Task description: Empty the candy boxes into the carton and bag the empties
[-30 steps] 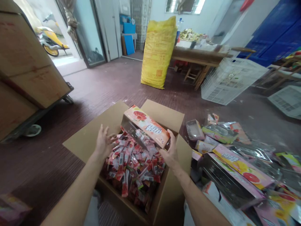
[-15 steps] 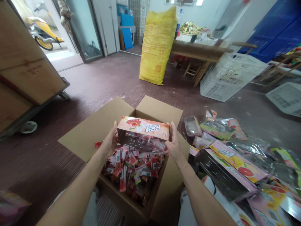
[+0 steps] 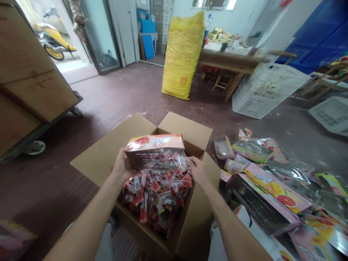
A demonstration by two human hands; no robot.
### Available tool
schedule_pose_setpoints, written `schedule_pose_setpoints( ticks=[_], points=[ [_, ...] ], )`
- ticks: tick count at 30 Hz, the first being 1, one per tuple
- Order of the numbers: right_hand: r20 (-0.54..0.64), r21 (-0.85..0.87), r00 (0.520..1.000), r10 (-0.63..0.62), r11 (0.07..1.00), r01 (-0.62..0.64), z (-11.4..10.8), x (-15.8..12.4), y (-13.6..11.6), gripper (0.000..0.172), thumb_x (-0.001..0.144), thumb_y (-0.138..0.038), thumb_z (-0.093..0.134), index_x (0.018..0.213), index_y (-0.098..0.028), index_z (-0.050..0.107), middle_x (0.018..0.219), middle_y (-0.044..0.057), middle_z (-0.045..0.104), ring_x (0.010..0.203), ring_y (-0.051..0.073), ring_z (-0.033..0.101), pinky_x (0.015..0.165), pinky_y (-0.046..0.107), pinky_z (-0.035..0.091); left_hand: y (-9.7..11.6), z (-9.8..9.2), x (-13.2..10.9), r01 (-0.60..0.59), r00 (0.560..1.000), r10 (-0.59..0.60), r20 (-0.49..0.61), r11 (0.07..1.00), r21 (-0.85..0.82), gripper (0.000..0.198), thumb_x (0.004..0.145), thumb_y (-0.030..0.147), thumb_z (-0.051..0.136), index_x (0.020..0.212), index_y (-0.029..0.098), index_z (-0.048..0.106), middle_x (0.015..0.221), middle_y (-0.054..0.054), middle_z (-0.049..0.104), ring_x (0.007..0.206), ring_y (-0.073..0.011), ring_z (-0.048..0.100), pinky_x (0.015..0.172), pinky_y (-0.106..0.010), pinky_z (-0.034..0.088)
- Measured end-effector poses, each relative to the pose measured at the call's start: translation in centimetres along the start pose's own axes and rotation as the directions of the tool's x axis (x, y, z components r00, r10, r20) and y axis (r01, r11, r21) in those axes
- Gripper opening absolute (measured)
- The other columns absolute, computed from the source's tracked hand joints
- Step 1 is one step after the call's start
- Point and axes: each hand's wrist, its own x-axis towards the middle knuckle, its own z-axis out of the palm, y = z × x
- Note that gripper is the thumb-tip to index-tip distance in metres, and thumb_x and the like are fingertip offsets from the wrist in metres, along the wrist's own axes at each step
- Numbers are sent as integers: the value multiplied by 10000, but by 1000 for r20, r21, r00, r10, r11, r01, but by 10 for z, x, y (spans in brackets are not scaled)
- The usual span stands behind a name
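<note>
An open cardboard carton (image 3: pixel 190 132) on the floor is heaped with several small red sachets (image 3: pixel 157 194). Above the heap I hold a pink grapefruit-printed display box (image 3: pixel 154 142) with a clear plastic front, tipped towards me. My left hand (image 3: pixel 122 168) grips its left end with curled fingers. My right hand (image 3: pixel 196 170) is at its lower right corner, fingers bent onto the plastic edge. Some sachets show through the clear front.
Flattened and empty pink display boxes (image 3: pixel 274 188) pile up on the right. White plastic crates (image 3: pixel 265 90), a wooden table (image 3: pixel 231 61) and a tall yellow sack (image 3: pixel 182 54) stand behind. A cart with big cartons (image 3: pixel 32 87) is at the left.
The display box came down from a tilt over the carton. My left hand took hold of its left end. The box has turned its clear front towards me.
</note>
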Motion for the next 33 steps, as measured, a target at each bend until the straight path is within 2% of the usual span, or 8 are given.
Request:
schedule_pose_setpoints(
  ticks=[5,12,14,19,21,24,28,33],
  points=[
    [-116,-88,993,7,996,-17,-7,-2,-8,526,770,-716,491,669,-214,613,614,29,619,607,197,533,601,303,401,5,2,-9,-36,998,36,-55,999,-7,230,717,424,548,755,201,589,603,-27,581,502,-195,566,441,-305,496],
    [-205,-173,979,1,984,-37,8,-12,-3,564,773,-734,433,690,-213,631,674,74,660,657,218,553,638,313,402,4,-6,-12,-45,997,45,-56,999,13,187,734,383,560,721,198,591,525,-16,534,456,-180,517,412,-265,453],
    [-263,-250,964,35,963,-103,-2,-8,7,566,762,-719,403,689,-210,639,679,87,655,651,221,537,623,318,380,7,-13,-13,-53,996,52,-78,999,-2,188,735,369,556,748,190,612,524,-21,551,459,-181,523,425,-266,461],
    [-515,-389,850,115,852,-351,-46,11,44,507,808,-583,359,723,-183,658,694,132,648,624,223,472,597,338,334,14,-38,-16,-148,985,142,-102,988,-51,268,762,390,526,872,184,660,602,-25,642,497,-189,568,441,-269,470],
    [-421,-435,900,113,846,-309,-40,11,53,464,838,-524,366,741,-187,669,746,137,669,669,232,515,641,348,383,13,-43,-17,-88,996,88,-4,994,-60,340,785,440,511,916,172,674,632,-47,669,550,-216,613,492,-311,524],
    [-185,-464,980,-71,885,-23,1,-3,54,429,872,-467,393,896,-181,712,956,152,705,896,273,608,820,400,475,10,-43,-18,14,977,16,213,991,-135,502,823,546,463,1055,159,684,776,-109,736,731,-289,700,645,-423,597],
    [62,-456,921,-385,810,370,59,-30,40,382,946,-436,466,1147,-195,682,1188,147,661,1151,289,578,982,461,484,9,-39,-16,99,934,-20,358,974,-204,646,842,646,424,1192,150,647,957,-166,760,955,-353,718,807,-520,592],
    [402,-518,843,-357,671,531,94,-63,13,619,950,-541,558,1463,-200,495,1528,196,426,1438,364,350,1112,566,391,11,-44,-6,123,901,-2,434,961,-250,708,812,697,457,1242,153,598,1106,-190,739,1123,-395,669,927,-618,538]
  ],
)
